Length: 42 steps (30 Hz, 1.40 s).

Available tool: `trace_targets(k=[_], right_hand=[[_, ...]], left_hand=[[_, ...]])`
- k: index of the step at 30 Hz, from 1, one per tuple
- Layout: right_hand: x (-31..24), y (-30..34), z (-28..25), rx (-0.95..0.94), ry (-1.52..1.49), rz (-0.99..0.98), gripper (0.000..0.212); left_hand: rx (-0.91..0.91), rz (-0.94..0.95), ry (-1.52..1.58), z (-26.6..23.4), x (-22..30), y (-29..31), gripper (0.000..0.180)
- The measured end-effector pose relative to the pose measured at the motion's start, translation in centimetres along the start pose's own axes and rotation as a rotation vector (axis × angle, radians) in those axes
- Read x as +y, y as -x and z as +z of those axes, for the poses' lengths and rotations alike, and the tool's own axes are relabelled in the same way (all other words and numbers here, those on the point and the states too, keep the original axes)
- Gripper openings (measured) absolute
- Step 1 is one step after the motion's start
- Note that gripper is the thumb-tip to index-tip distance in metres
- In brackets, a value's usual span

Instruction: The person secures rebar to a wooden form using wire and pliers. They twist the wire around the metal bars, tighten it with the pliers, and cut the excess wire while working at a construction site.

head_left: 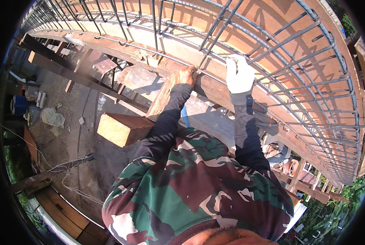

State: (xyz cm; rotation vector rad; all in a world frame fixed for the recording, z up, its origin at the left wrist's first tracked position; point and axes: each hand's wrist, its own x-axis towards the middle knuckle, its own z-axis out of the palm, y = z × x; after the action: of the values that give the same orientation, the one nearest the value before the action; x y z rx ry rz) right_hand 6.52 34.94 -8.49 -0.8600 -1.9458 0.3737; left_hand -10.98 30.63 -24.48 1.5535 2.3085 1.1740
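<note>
My bare left hand (185,76) is closed at the lower steel bar (214,77) of a curved rebar cage (272,47), its fingertips curled against the bar. To its right, my right hand (239,75), in a white glove, is raised beside the cage with bent fingers. A thin wire (220,56) shows at its fingertips. Upright bars (155,26) stand close beyond both hands. The bar runs along the edge of a long timber beam (209,87), just below my hands. My palms hide part of what the fingers grip.
Curved plywood formwork (264,14) rises behind the cage. A thick timber (125,128) with a sawn end juts out by my left forearm. Grey planks (203,116) lie under my arms. Farther below are ground, a pale sack (53,117) and loose cables (70,165).
</note>
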Motion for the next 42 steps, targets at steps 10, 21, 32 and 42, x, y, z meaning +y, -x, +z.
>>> trace_targets(k=[10,21,32,42], right_hand=[[5.4,7.2,6.2,-0.262,0.595,-0.054,0.010],[5.6,5.1,10.1,-0.309,0.713,-0.054,0.009],[3.2,5.8,6.5,-0.366,0.645,-0.119,0.018],[4.5,5.4,6.2,-0.329,0.542,-0.265,0.013]], left_hand=[[0.037,-0.123,0.103,-1.6,-1.0,-0.1,0.035],[0.276,0.029,0.203,-1.5,1.6,1.0,0.025],[0.180,0.413,0.045,-3.0,2.0,-0.2,0.027],[0.026,0.440,-0.309,-4.1,1.9,0.4,0.029]])
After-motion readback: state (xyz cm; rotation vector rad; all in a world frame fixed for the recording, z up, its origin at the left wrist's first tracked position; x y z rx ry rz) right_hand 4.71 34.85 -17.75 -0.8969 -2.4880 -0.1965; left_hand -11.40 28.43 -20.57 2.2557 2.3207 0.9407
